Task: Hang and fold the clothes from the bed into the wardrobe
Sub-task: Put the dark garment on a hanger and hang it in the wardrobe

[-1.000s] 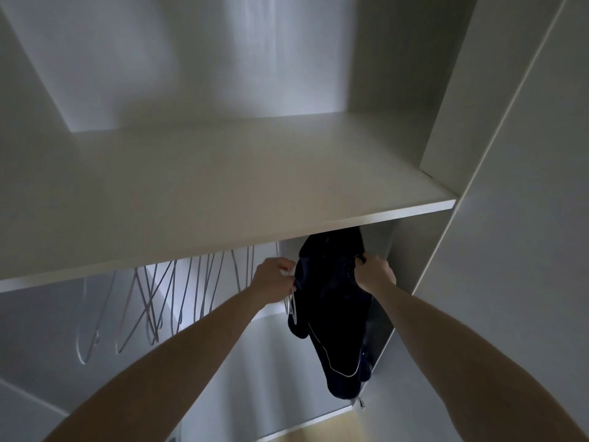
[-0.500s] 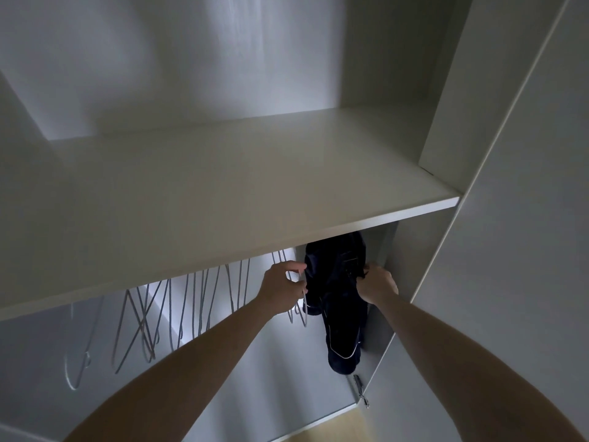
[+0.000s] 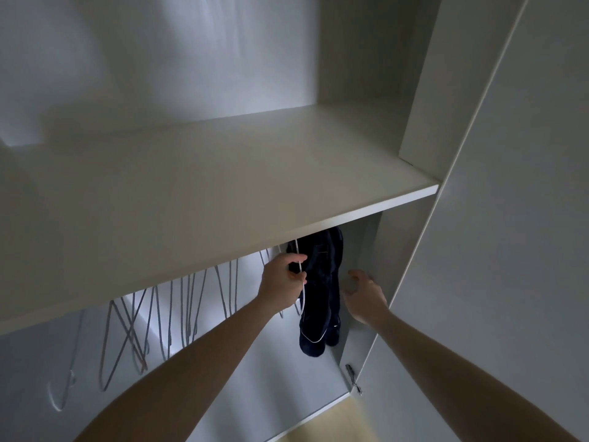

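The right hand (image 3: 363, 295) has let go of the dark garment (image 3: 322, 291) and is now open. The garment hangs under the shelf (image 3: 223, 193), probably on the rail. The left hand (image 3: 283, 282) pinches a hanger (image 3: 301, 275) beside it.

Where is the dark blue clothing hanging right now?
In the head view, the dark blue garment hangs under the white shelf at the wardrobe's right end, between the left hand and right hand, right of the empty hangers.

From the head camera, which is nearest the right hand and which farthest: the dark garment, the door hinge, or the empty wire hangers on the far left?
1. Dark garment, just left of the right hand.
2. Door hinge, below it, on the wardrobe's right side.
3. Empty wire hangers, far left under the shelf.
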